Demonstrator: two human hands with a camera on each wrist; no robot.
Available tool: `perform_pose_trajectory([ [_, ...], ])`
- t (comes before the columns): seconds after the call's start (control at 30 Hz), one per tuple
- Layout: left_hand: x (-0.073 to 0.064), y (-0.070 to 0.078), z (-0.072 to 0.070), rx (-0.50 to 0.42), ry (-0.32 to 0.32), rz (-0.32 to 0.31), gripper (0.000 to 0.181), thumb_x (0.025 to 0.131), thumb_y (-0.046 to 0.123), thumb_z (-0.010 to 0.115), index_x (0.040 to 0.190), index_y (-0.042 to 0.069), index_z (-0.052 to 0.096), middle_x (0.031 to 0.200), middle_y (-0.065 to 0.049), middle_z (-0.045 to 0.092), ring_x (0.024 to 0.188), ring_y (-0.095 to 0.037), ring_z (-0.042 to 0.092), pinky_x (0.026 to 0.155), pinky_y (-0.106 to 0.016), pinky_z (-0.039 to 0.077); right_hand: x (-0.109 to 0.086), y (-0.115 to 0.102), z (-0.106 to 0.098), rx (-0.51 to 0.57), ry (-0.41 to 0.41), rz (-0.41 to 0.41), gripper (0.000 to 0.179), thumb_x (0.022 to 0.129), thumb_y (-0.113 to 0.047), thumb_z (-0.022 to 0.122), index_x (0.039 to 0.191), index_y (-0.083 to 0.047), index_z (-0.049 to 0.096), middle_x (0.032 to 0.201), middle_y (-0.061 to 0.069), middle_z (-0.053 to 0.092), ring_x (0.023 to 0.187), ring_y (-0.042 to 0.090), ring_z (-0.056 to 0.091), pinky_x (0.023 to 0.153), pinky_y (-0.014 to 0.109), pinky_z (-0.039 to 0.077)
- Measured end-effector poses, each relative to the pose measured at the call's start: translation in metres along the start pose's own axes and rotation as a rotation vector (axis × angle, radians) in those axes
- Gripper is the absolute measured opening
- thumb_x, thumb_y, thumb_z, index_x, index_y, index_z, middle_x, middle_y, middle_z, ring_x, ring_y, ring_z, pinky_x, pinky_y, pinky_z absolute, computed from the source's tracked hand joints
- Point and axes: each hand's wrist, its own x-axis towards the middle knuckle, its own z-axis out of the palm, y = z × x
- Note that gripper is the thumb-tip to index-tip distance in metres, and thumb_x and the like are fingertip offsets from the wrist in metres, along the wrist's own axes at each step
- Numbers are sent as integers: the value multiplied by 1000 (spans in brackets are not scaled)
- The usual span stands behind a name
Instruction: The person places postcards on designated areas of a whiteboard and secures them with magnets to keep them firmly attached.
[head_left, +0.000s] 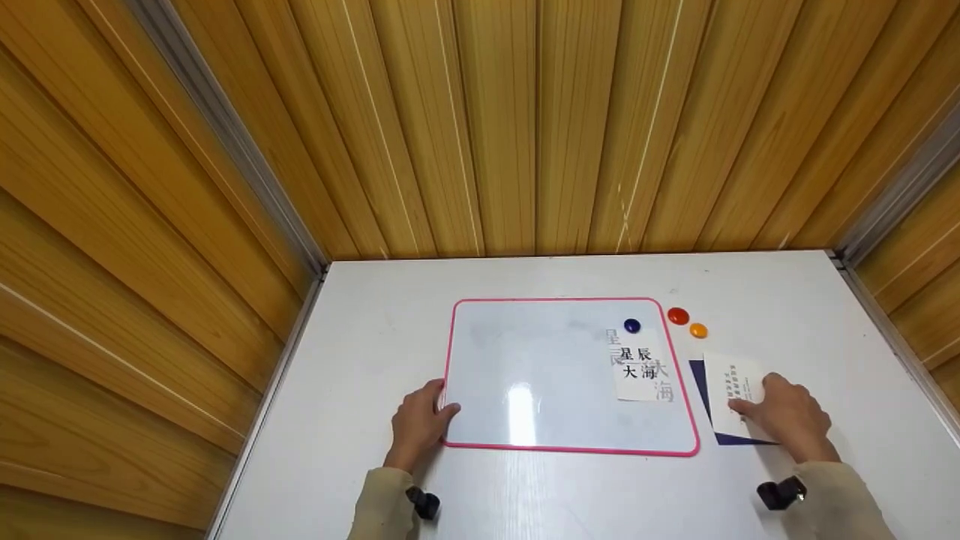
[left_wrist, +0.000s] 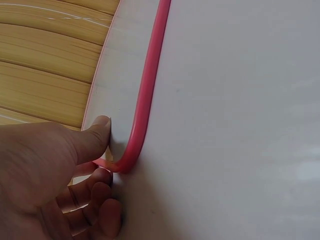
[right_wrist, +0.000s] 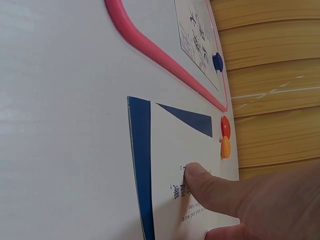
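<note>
A small whiteboard [head_left: 555, 375] with a pink frame lies on the white table. My left hand [head_left: 420, 420] grips its near left corner, thumb over the pink rim [left_wrist: 145, 85] and fingers at the outer edge. On the board's right side is a white card with large printed characters [head_left: 636, 382], a round blue magnet [head_left: 632, 326] at its top. Right of the board, my right hand [head_left: 793, 414] pinches a white card with small print [head_left: 720, 375], thumb flat on its face. Beneath that card, a dark blue card [right_wrist: 141, 150] shows along two edges.
A red magnet [head_left: 678, 316] and an orange magnet [head_left: 698, 331] sit on the table just beyond the board's right edge. Wood-look panel walls [head_left: 495, 135] rise behind and at both sides of the table [head_left: 360, 330].
</note>
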Motion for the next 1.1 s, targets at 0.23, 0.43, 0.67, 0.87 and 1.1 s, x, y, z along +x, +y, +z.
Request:
perform_pose_trajectory([
  [0.23, 0, 1, 0, -3, -3, -12, 48, 90, 25, 80, 133, 9, 66, 108, -7, 74, 90, -21, 65, 84, -50, 54, 2, -1, -1, 6, -10, 19, 66, 88, -38, 80, 117, 12, 49, 84, 18, 57, 77, 33, 54, 67, 45, 39],
  [0.43, 0, 1, 0, -1, -5, -25, 48, 90, 25, 81, 133, 10, 66, 104, -5, 74, 85, -18, 61, 82, -48, 54, 4, -2, -1, 9, 4, 29, 70, 86, -36, 82, 120, 14, 46, 84, 20, 56, 73, 32, 56, 65, 44, 41],
  [0.67, -2, 1, 2, -10, 1, -28, 49, 90, 25, 81, 133, 10, 66, 102, -5, 74, 84, -18, 62, 82, -48, 54, 7, -4, -4, 10, 2, 35, 62, 86, -34, 82, 112, 13, 50, 82, 19, 55, 72, 32, 54, 63, 42, 41],
  [0.87, -2, 0, 3, -4, 4, -23, 50, 89, 26, 82, 134, 9, 66, 102, -4, 73, 83, -17, 61, 82, -48, 55, 10, -6, -4, 16, 43, 41, 61, 86, -28, 82, 116, 15, 51, 89, 24, 53, 79, 37, 51, 65, 44, 42],
  [1.1, -1, 0, 2, -14, -4, -33, 51, 90, 27, 80, 135, 10, 65, 113, -7, 73, 97, -24, 67, 90, -51, 54, 12, -5, -2, 15, 35, 60, 65, 88, -27, 81, 123, 17, 48, 98, 31, 52, 83, 42, 53, 67, 47, 45],
])
